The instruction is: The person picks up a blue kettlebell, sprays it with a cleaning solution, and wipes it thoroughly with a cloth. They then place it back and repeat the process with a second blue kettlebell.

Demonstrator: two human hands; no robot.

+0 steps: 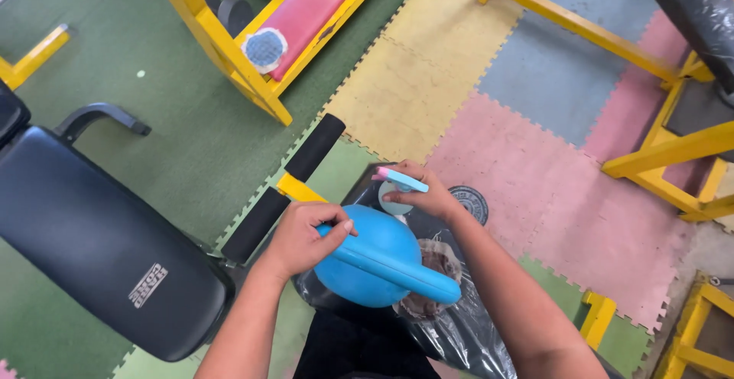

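Observation:
A bright blue kettlebell (367, 272) rests on a black pad wrapped in clear plastic (451, 333) just below me. My left hand (300, 235) grips the near end of its thick blue handle (397, 266). My right hand (425, 194) is on the far side of the ball, fingers closed on a small pale blue and pink scrubbing pad (399, 179) held against a whitish patch on the kettlebell. A brownish rag (437, 260) lies on the plastic beside the kettlebell.
A black padded bench (92, 249) stands at left with black foam rollers (287, 188) on a yellow bar. Yellow steel frames (222, 42) and a red pad (313, 4) are behind; more yellow frame (673, 149) at right. A small weight plate (470, 201) lies on coloured foam tiles.

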